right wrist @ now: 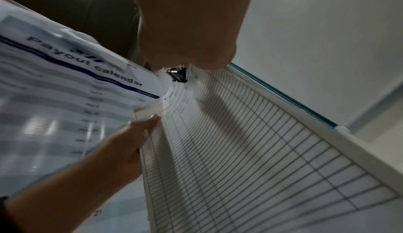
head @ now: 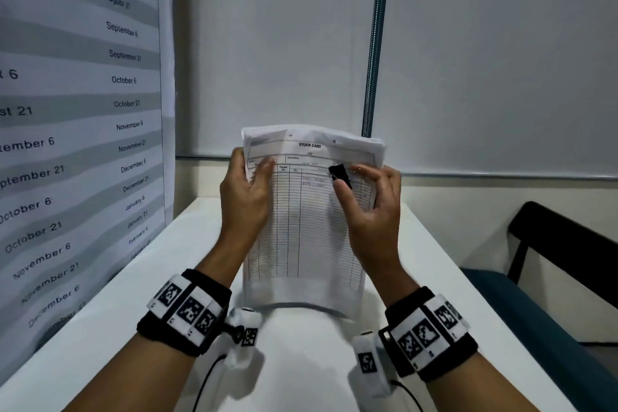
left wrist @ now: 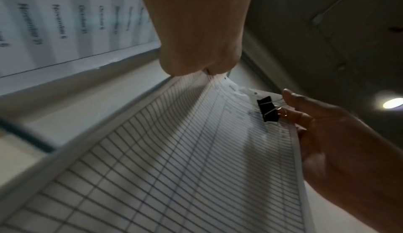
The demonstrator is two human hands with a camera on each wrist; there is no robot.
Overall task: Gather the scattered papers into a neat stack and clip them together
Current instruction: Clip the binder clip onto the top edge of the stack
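Observation:
A stack of printed stock-card papers (head: 307, 211) stands upright over the white table (head: 133, 311), its bottom edge near the tabletop. My left hand (head: 250, 170) grips the stack's upper left edge, thumb in front and fingers behind. My right hand (head: 351, 177) pinches a black binder clip (head: 339, 174) between thumb and index finger against the upper right of the front sheet. The left wrist view shows the clip (left wrist: 267, 109) with its wire handle at the right hand's fingers (left wrist: 305, 116). In the right wrist view the clip (right wrist: 179, 76) peeks out below the palm.
A large payout calendar poster (head: 83, 110) covers the wall on the left. On the right, a dark chair with a teal seat (head: 551, 278) stands beside the table. White wall panels and a teal vertical strip (head: 376, 43) are behind.

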